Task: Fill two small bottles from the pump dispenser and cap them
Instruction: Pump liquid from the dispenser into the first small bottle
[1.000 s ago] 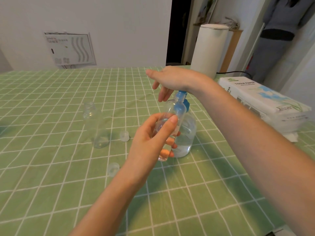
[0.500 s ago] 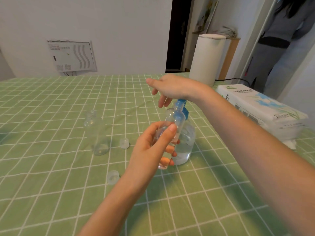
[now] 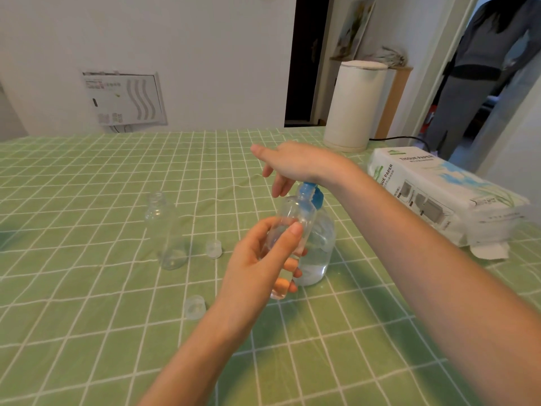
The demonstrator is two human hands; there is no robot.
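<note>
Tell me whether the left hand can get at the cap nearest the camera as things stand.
Probably not right now: the left hand grips the small bottle at the pump dispenser, so it is occupied. The way itself looks free; the near cap lies on bare tablecloth beside that forearm.

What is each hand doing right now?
Left hand: grips the small bottle.
Right hand: open, fingers relaxed, palm on the pump dispenser.
</note>
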